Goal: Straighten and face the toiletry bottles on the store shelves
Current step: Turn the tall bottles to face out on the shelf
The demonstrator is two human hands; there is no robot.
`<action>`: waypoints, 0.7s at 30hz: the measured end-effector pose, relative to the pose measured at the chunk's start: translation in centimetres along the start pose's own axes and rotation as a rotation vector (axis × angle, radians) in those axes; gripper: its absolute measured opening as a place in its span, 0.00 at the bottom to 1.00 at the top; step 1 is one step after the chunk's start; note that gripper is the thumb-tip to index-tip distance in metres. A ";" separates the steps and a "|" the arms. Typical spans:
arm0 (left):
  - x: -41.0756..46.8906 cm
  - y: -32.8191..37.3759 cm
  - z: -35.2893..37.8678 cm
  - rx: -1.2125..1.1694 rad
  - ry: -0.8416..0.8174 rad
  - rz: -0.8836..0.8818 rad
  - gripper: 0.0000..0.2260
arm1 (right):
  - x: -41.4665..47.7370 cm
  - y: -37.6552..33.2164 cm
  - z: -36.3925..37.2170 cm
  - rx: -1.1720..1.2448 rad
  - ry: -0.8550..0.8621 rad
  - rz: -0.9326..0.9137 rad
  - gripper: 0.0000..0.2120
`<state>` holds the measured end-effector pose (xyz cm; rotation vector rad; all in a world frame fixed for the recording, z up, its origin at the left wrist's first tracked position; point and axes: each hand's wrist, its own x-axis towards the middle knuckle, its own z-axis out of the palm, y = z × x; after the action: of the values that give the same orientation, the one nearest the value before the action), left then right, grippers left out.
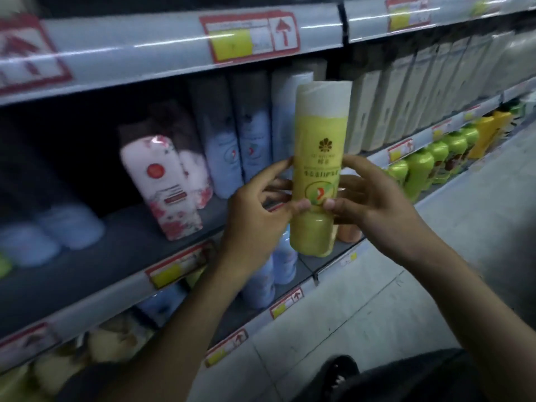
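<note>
A tall yellow bottle [317, 169] with a pale cap end uppermost is held upright in front of the middle shelf [95, 265], its printed label turned toward the camera. It is gripped on its lower half by both hands: the left hand [255, 216] is closed on its left side, thumb laid across the front, and the right hand [374, 198] is closed on its right side, thumb pressed near the round emblem. Behind it, pale blue bottles [223, 158] are lined up on the shelf, and a white bottle with red flowers [165, 187] is seen tilted further left. Green bottles [420, 169] are ranged to the right.
</note>
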<state>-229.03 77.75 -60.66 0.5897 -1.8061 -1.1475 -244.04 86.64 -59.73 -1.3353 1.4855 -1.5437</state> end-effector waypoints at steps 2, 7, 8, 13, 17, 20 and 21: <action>-1.1 0.2 -2.6 0.021 0.029 -0.016 0.29 | 0.1 -0.2 2.2 -0.035 -0.052 -0.015 0.26; -3.7 0.7 -9.5 0.047 0.093 -0.055 0.30 | 0.4 -1.3 8.5 -0.089 -0.145 -0.108 0.28; -4.5 0.8 -11.3 0.061 0.130 -0.060 0.30 | 0.7 -1.6 10.3 -0.086 -0.178 -0.131 0.28; -8.1 1.9 -19.0 0.186 0.337 -0.114 0.28 | 1.9 -3.1 19.1 -0.060 -0.325 -0.227 0.28; -11.4 3.0 -24.9 0.331 0.456 -0.145 0.30 | 2.1 -3.4 26.2 -0.017 -0.447 -0.293 0.28; -13.6 2.8 -27.9 0.365 0.561 -0.166 0.30 | 1.9 -3.3 31.0 0.037 -0.508 -0.299 0.28; -14.1 2.6 -28.8 0.371 0.597 -0.168 0.30 | 1.9 -3.2 32.5 0.054 -0.519 -0.307 0.28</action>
<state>-196.93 76.37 -59.35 1.1808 -1.4606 -0.6346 -213.76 74.24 -60.60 -1.8229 0.9435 -1.2599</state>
